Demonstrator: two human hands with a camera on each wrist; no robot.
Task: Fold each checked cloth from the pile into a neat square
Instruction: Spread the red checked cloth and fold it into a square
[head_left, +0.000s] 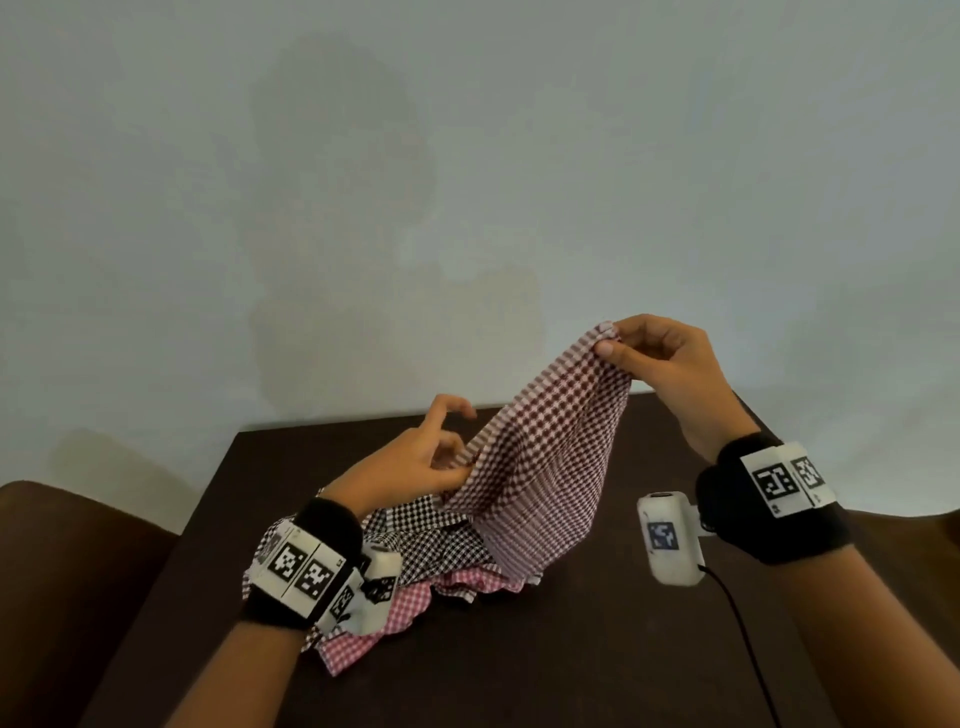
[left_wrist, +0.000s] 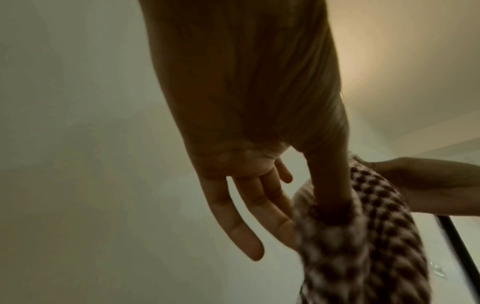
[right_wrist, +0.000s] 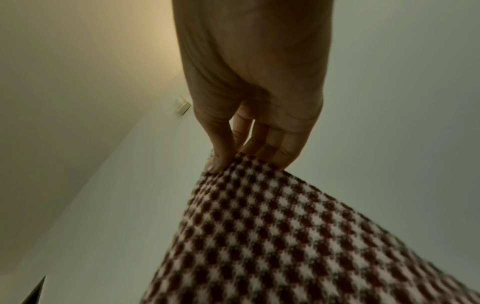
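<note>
Pinching one corner of the dark-red checked cloth high in our right hand, we let it hang open above the pile. Our left hand nips its lower edge with thumb and forefinger, other fingers loose, probably seeking the next corner.

Dim, soft light; wrist views murky, warm glow above (cloth edges motion-blurred); wide-angle bending.

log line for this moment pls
stage: opening out | right hand: pinches raised corner of dark red checked cloth | left hand: holds its lower edge | pile: on table, unfolded
</note>
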